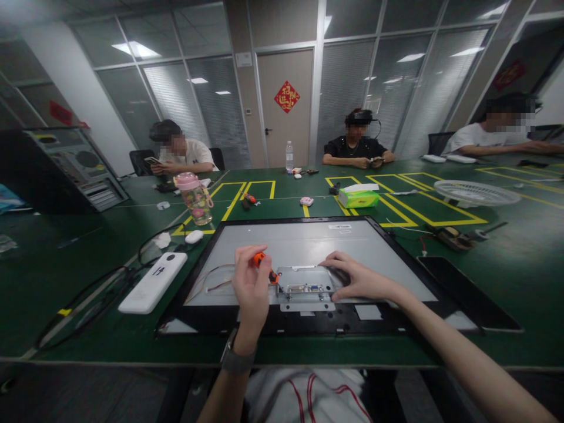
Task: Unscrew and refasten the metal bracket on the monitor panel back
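Note:
A monitor lies face down in front of me, its grey metal back panel [304,247] bare inside a black frame [396,247]. Near its front edge sits a small metal bracket with ports [306,289]. My left hand [251,288] is closed round an orange-handled screwdriver [263,264], tip pointing down at the bracket's left end. My right hand [355,279] rests on the bracket's right side with fingers curled, pressing it down. Thin wires [211,282] run across the panel's left part.
A white power bank [152,282], black cables [88,299], white earbuds case [194,237] and a pink-lidded bottle [196,200] lie left. A green tissue box [358,197], white fan grille [476,192] and black panel [467,291] lie right. Three people sit across the table.

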The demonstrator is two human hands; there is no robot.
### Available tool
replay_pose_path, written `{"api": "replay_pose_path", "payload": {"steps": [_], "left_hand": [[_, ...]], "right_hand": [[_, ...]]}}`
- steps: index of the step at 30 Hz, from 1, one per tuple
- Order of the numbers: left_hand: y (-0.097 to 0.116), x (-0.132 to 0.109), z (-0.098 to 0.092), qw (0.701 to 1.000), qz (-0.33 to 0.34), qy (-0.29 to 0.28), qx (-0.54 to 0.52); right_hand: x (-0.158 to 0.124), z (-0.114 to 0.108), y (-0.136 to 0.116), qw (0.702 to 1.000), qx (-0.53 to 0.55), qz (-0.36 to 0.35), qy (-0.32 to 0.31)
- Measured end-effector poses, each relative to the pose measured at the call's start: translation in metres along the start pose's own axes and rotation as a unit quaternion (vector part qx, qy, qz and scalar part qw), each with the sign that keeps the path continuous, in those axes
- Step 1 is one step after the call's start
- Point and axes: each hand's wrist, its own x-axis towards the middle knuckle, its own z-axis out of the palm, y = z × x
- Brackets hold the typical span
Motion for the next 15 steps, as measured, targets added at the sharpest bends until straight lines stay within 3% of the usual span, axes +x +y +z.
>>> {"api": "replay_pose_path", "payload": {"steps": [6,11,15], "left_hand": [[0.0005,-0.0023,0.0000,0.996,-0.068,-0.001,-0.050],[0.0023,-0.0014,0.0008,0.999,-0.023,0.009,-0.024],[0.0022,-0.0016,0.0005,0.995,-0.067,0.003,-0.068]], "right_hand": [[-0.0003,-0.0011,-0.0026,1.000,0.001,0.001,0.000],[-0.0006,-0.0010,-0.0016,1.000,-0.001,0.006,-0.003],[-0.0005,-0.0007,-0.0012,1.000,-0.001,0.008,-0.002]]}}
